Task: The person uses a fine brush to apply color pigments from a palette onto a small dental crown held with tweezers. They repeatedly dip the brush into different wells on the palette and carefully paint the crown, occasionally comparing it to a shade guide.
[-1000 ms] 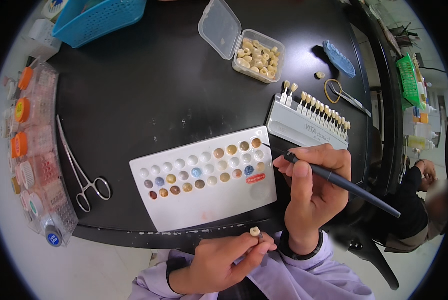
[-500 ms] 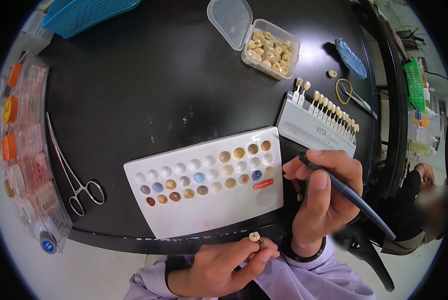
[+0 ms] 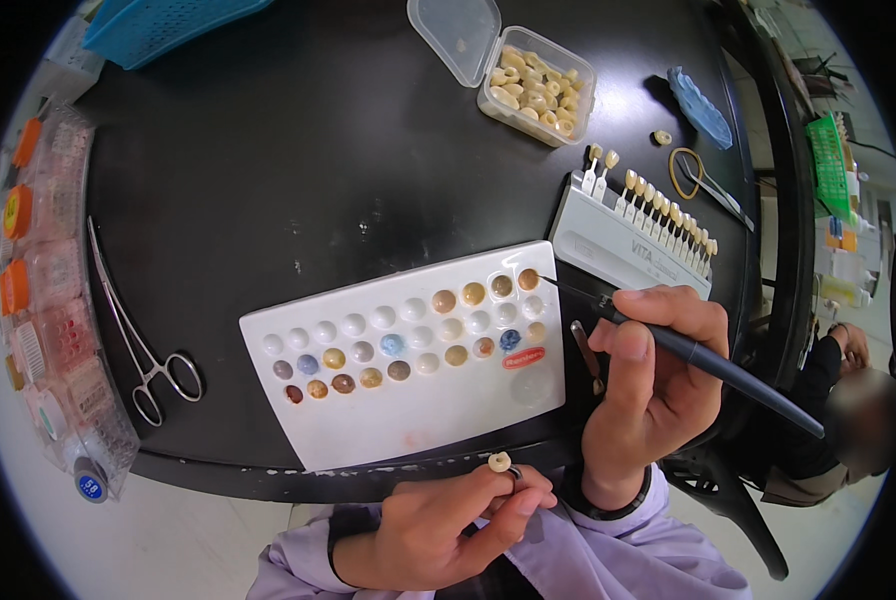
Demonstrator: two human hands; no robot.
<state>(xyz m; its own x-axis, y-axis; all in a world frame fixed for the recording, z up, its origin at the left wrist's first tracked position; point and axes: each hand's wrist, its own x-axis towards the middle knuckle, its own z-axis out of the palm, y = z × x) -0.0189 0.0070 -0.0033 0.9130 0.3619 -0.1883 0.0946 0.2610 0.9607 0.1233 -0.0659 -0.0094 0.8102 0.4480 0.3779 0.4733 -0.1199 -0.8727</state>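
My right hand (image 3: 653, 385) grips a slim dark brush (image 3: 728, 375) like a pen. Its fine tip reaches the brown well at the top right corner of the white ceramic palette (image 3: 408, 430). Rows of round wells there hold brown, yellow, blue, grey and whitish colours. Below the palette's front edge, my left hand (image 3: 443, 525) is closed. A small cream dental crown (image 3: 499, 461) sits above its index finger, by a short dark piece that shows between the fingers. Most of what supports the crown is hidden.
A grey tooth shade guide (image 3: 618, 245) stands beyond the palette. Further back are an open clear box (image 3: 538, 130) of crowns, a loose crown (image 3: 661, 138), tweezers (image 3: 723, 200) and a blue moulded piece (image 3: 700, 108). Scissor-handled forceps (image 3: 133, 345) lie left, beside orange-lidded containers (image 3: 63, 270).
The brush tip has moved up and left onto the top right of the palette. My left hand stays nearly still with the crown. The whole view has shifted slightly.
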